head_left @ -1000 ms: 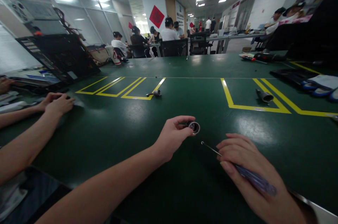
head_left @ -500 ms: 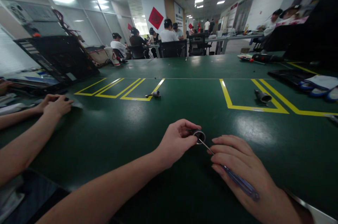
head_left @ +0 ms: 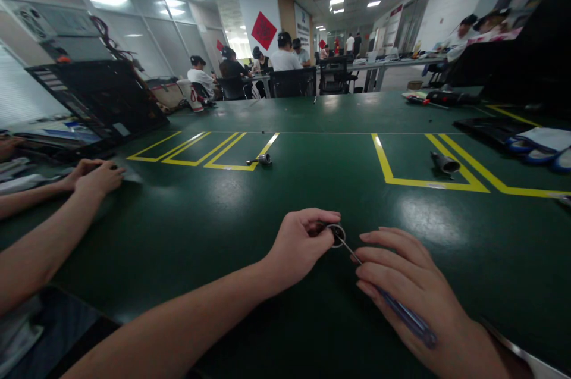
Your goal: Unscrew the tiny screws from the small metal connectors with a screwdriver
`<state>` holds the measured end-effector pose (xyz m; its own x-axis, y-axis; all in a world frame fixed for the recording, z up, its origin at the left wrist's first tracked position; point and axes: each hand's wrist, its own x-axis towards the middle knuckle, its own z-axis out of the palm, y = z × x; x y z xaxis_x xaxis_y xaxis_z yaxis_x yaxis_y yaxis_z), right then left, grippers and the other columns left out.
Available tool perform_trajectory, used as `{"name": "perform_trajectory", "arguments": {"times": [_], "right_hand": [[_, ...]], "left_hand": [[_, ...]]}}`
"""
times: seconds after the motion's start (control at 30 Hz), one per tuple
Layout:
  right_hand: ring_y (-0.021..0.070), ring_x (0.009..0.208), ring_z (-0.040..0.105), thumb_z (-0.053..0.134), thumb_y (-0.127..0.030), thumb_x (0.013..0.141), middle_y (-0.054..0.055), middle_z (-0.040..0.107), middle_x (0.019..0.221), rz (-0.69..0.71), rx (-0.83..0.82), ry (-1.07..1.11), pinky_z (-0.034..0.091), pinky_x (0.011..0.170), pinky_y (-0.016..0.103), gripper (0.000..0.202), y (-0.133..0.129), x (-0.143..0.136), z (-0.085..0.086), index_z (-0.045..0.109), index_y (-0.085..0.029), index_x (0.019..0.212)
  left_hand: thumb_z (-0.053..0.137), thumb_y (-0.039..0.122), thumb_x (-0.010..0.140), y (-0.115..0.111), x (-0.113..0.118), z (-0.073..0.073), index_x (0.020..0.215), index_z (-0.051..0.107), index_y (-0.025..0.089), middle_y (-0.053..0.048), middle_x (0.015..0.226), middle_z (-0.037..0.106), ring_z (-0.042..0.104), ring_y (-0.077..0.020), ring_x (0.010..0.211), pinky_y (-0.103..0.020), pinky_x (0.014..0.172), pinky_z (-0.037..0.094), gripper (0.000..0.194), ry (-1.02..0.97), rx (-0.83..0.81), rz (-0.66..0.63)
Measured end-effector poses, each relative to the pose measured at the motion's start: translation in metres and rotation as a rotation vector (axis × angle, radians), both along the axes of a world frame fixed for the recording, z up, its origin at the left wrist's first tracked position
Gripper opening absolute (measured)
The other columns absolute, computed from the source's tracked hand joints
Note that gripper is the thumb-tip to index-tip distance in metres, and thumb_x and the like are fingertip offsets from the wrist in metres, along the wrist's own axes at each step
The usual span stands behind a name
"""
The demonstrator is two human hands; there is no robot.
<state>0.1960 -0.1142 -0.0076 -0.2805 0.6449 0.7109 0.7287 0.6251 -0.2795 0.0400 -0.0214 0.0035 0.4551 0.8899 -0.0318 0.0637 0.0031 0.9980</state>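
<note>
The left hand's [head_left: 297,248] fingers pinch a small, round, grey metal cup [head_left: 335,232] over the green table [head_left: 200,230]; the right hand's [head_left: 414,287] fingers hold a translucent purple-handled, thin metal-shafted tool [head_left: 409,318] at its opening.

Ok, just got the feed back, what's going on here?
The left hand holds a small metal cup, its open end showing. The right hand holds a thin-shafted tool, its tip at the cup's mouth; how deep it reaches, I can't tell. Farther off, two more metal parts lie on the green table among yellow tape lines.
</note>
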Motion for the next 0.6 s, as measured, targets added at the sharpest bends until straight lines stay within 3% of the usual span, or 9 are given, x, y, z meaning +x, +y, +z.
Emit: {"name": "perform_trajectory", "arguments": {"times": [0.6], "right_hand": [[0.0185, 0.096, 0.058, 0.052, -0.015, 0.083, 0.001, 0.070, 0.088, -0.026, 0.007, 0.042, 0.033, 0.097, 0.036, 0.012, -0.0021, -0.0033, -0.0008, 0.063, -0.021, 0.083]], "left_hand": [[0.056, 0.006, 0.069, 0.0025, -0.0004, -0.0081, 0.087, 0.066, 0.011, -0.010, 0.104, 0.068, 0.067, -0.0175, 0.086, -0.034, 0.080, 0.055, 0.022, -0.006, 0.104, -0.026]]}}
